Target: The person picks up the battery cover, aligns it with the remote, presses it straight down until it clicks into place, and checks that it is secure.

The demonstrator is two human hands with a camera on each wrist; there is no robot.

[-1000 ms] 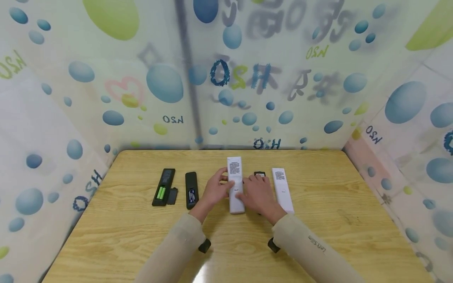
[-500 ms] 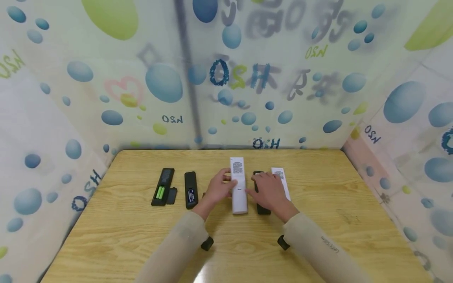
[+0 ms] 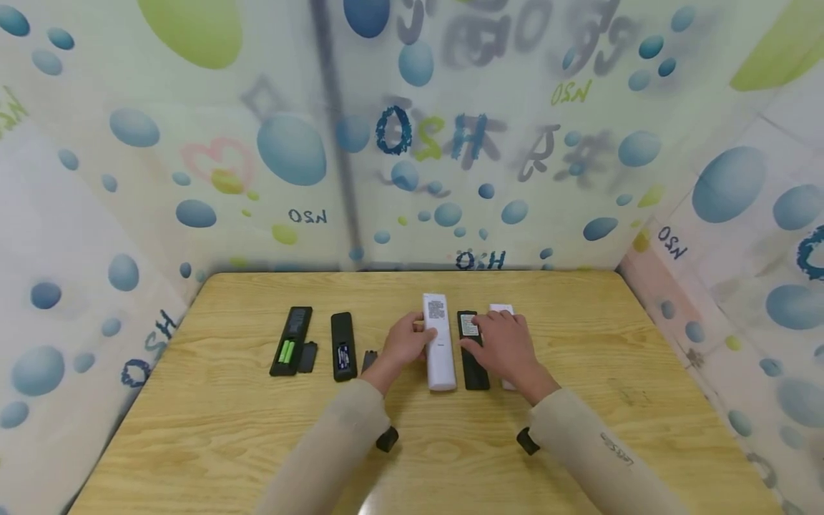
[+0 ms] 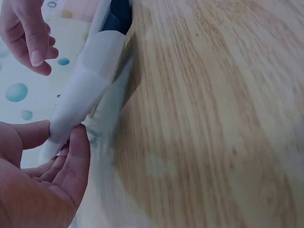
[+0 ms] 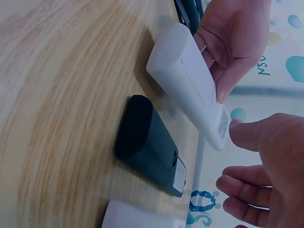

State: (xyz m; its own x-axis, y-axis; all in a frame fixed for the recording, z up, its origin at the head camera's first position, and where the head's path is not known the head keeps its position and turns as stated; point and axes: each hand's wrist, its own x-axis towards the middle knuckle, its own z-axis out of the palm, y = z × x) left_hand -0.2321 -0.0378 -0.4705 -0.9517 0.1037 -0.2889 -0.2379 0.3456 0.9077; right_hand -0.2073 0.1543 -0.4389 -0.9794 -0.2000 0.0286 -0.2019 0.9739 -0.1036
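My left hand (image 3: 407, 342) pinches a white remote control (image 3: 440, 368) between thumb and fingers. Its back faces up, with a printed label at the far end and the battery cover on. In the left wrist view the fingers (image 4: 78, 152) curl beneath the remote's edge while the thumb lies on the other side. My right hand (image 3: 507, 347) is off that remote, with relaxed fingers above the table. Below it lies a black remote (image 3: 475, 372) with a pale label, label side up. A second white remote (image 3: 501, 308) is mostly hidden behind the right hand.
Further left lies a black remote (image 3: 299, 323) with two green batteries showing, its loose battery cover (image 3: 308, 357) beside it. Another black remote (image 3: 343, 329) has dark batteries exposed. A dark cover (image 3: 369, 358) shows by the left wrist. A patterned wall (image 3: 412, 236) stands behind the wooden table (image 3: 257, 443).
My right hand has let go of the white remote and moved right, uncovering the black remote. The left hand has shifted the white remote slightly right, its far end now nearer me.
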